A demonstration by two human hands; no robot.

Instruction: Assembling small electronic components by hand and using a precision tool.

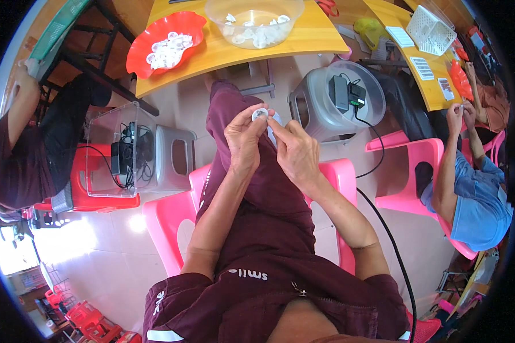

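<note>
My left hand [244,140] pinches a small round white plastic piece [260,114] between thumb and fingers, above my lap. From the other side my right hand [298,151] meets it, thumb and index fingertip pressed at the piece's right edge, the other fingers curled in. Whether a second small part sits between the right fingertips is too small to tell. Beyond my knees, a red wavy-rimmed bowl [135,56] holds a heap of small white plastic parts [170,48]. To its right, a clear plastic bowl [216,27] contains more white pieces [261,38].
Both bowls stand on a yellow wooden table [223,59]. Grey stools flank my legs, carrying a clear box [97,148] and a clear tub [373,86] with black electronics. A black cable [389,228] runs at my right. Co-workers sit left and right, one in a blue shirt [469,194].
</note>
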